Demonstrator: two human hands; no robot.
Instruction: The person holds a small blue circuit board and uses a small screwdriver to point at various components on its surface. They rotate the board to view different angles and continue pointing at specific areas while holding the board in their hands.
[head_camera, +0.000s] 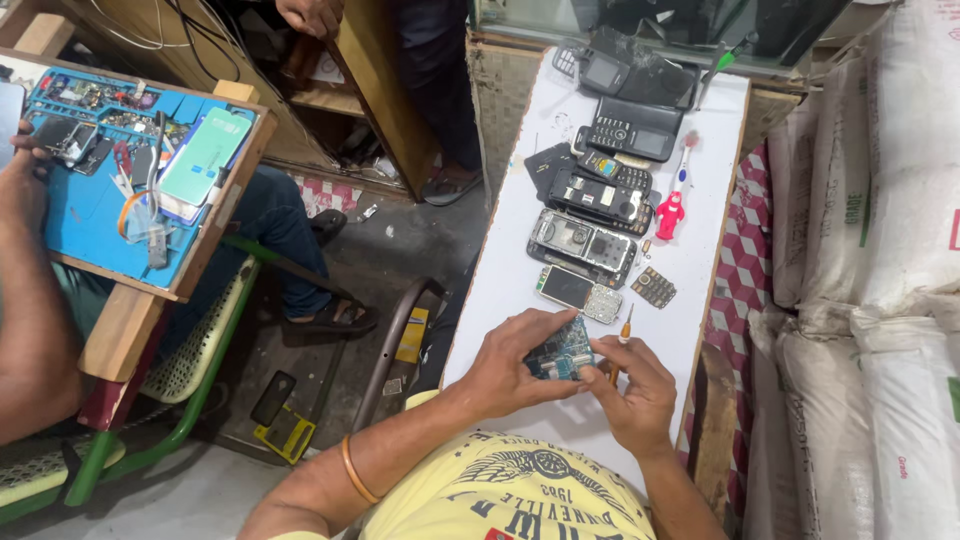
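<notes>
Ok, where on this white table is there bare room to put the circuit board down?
The white table is bare along its left edge, beside the opened phones, and in a smaller strip right of the red toothbrush. The centre column up to the far end is crowded.

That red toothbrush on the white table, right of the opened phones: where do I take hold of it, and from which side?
Probably the slim white neck of the toothbrush, pinched across its width from the bare table side on the right. It lies flat; the bulky red figure handle looks awkward to pinch, and opened phones crowd its left.
</notes>
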